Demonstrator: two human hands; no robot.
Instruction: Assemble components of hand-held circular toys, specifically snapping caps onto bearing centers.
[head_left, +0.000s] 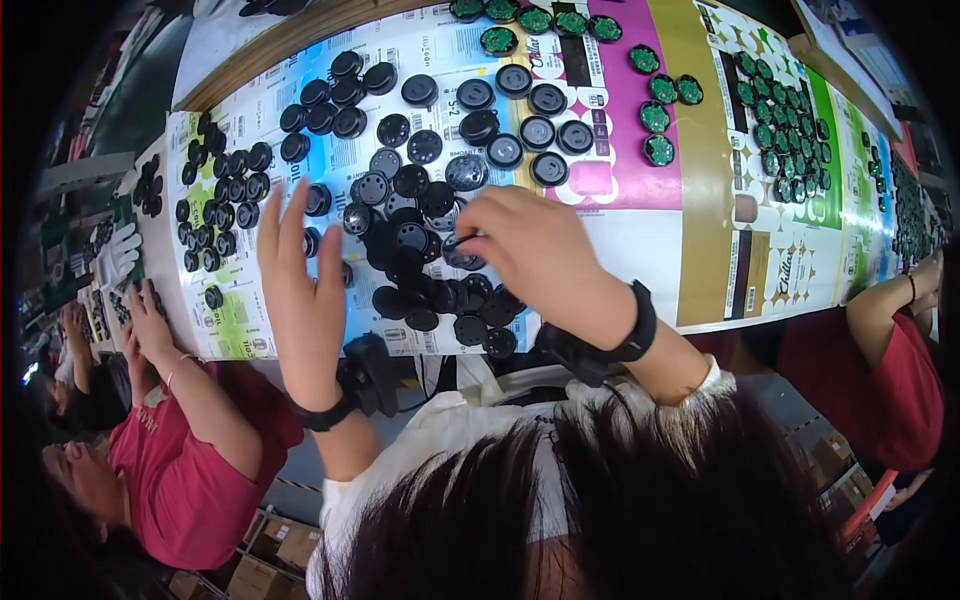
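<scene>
Over the table my left hand [303, 290] is raised, its fingers spread and slightly blurred, with nothing in them. Round black plastic parts [318, 199] lie beside those fingers. My right hand [545, 250] pinches a small black round part [462, 246] at the right side of a loose pile; my fingers partly cover it. The pile [410, 235] is made of thin black perforated discs, several overlapping. Beyond it, thicker black round housings [478, 128] stand in loose groups. Black bands circle both my wrists.
Green circuit boards in round black housings [657, 118] lie at the far right, with a larger cluster [785, 135] beyond. More black parts [225, 190] sit at the left. A wooden ledge [270, 55] borders the far side. Co-workers in red sit on both sides.
</scene>
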